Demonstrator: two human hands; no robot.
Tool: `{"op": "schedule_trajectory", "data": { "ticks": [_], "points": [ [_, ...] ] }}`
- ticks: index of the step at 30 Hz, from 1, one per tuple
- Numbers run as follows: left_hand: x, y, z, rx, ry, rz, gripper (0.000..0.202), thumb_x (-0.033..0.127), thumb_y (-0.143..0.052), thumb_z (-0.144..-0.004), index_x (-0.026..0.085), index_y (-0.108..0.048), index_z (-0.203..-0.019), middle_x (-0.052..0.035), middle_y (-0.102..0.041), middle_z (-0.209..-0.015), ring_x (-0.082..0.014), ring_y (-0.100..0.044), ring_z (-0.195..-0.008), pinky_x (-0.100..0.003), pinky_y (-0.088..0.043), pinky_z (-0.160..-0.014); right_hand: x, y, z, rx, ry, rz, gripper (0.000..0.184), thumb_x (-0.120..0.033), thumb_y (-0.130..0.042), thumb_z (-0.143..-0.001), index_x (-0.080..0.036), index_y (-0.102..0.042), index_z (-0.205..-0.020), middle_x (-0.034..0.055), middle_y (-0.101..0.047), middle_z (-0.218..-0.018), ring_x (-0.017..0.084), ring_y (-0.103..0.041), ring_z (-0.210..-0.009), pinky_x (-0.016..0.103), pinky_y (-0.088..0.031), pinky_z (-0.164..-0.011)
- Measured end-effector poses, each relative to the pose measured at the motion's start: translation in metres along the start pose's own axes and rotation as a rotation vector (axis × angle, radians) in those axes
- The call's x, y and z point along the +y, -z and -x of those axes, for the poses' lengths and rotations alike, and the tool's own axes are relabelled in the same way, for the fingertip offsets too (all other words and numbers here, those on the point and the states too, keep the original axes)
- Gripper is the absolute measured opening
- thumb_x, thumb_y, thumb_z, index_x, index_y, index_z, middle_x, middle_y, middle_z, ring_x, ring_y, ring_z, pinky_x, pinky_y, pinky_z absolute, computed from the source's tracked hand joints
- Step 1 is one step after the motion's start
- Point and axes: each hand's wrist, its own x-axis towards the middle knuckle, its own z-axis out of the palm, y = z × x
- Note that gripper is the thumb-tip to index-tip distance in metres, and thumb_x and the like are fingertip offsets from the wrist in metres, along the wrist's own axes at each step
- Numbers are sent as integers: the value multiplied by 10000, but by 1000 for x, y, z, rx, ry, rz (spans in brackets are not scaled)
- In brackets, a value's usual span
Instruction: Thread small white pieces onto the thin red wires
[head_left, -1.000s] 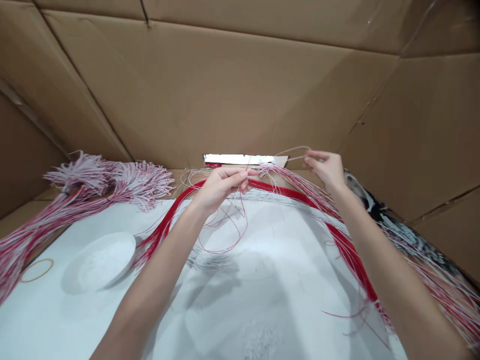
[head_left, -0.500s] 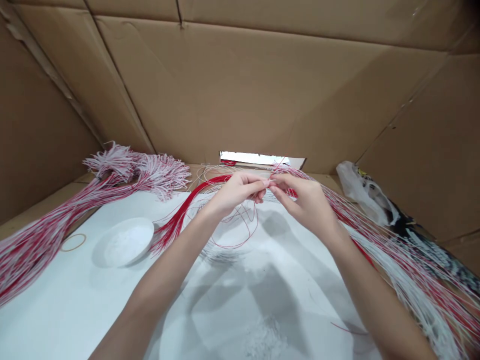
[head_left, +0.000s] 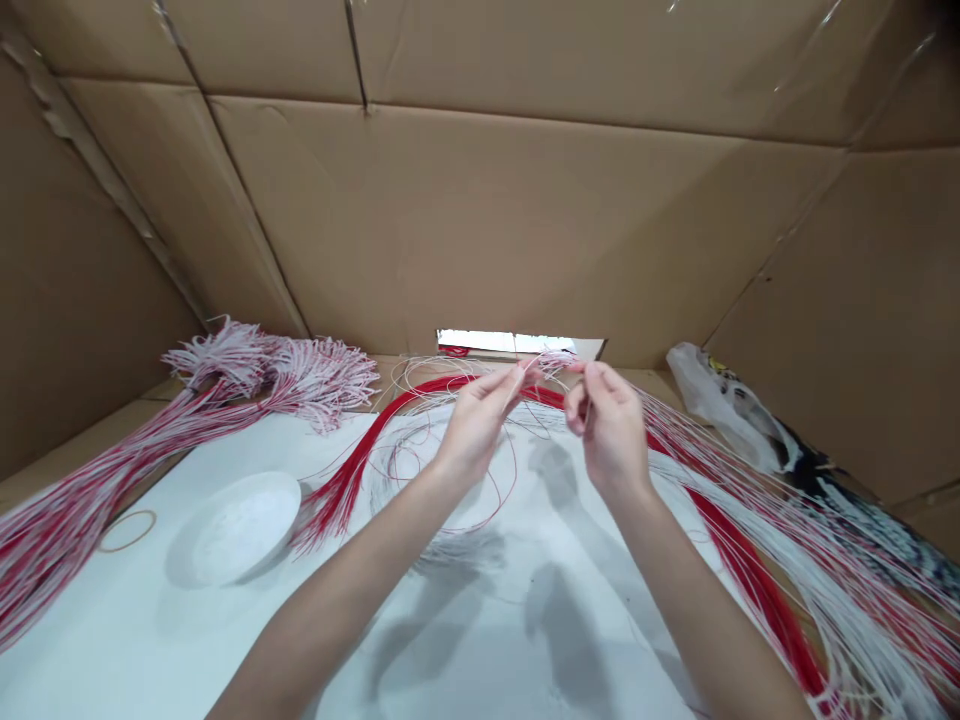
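My left hand (head_left: 476, 425) and my right hand (head_left: 609, 432) are raised close together over a white table (head_left: 480, 640). Both pinch thin red and white cords (head_left: 547, 365) between fingertips. A loose loop of red cord (head_left: 504, 490) hangs below my left hand. A long bundle of red cords (head_left: 360, 460) curves under both hands from the left and runs off toward the lower right. White cords (head_left: 817, 590) lie beside it on the right.
A shallow white dish (head_left: 236, 525) sits left of my arms. A rubber band (head_left: 126, 530) lies near the table's left edge. A big bundle of red-and-white cords (head_left: 150, 430) stretches along the left. Cardboard walls (head_left: 480, 220) surround the table. A plastic bag (head_left: 720, 400) rests at the right.
My right hand came back from the far right to meet the left hand. Both hands have since risen a little, fingertips up, with the cords pinched.
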Motion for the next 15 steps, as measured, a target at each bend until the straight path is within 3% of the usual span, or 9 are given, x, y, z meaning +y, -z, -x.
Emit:
{"op": "schedule_trajectory", "data": {
  "ticks": [2,5,9,15],
  "points": [
    [-7,-4,3,-25,-13,-14,232,338,-682,-775,204,-737,-956,-72,-713,-1068,-204,-585,-1128,-330,-395,-1003,9,-5,0,-5,-149,-175,233,-430,-605,-801,-206,-560,-843,-72,-463,-479,61,-317,-390,191,-213,-389],
    [-13,-2,2,-12,-66,-61,248,351,-676,-780,213,-732,-979,-76,-687,-1145,-220,-548,-1187,-346,-376,-1026,17,-10,2,7,-218,-264,244,-409,-640,-763,-192,-549,-824,-72,-476,-482,48,-320,-389,178,-217,-389],
    [-11,5,-2,67,-201,-230,261,350,-647,-810,210,-719,-1018,-78,-652,-1210,-205,-545,-1184,-325,-366,-1032,25,-17,9,-112,-266,-123,281,-457,-595,-786,-178,-563,-799,-59,-496,-461,51,-323,-370,188,-192,-381],
    [-4,6,2,86,-378,-457,210,332,-602,-837,206,-733,-944,-56,-705,-1024,-187,-617,-988,-279,-444,-887,32,-26,16,-197,-241,52,320,-479,-531,-807,-174,-544,-710,-59,-469,-392,58,-304,-339,200,-188,-374]
  ]
}}
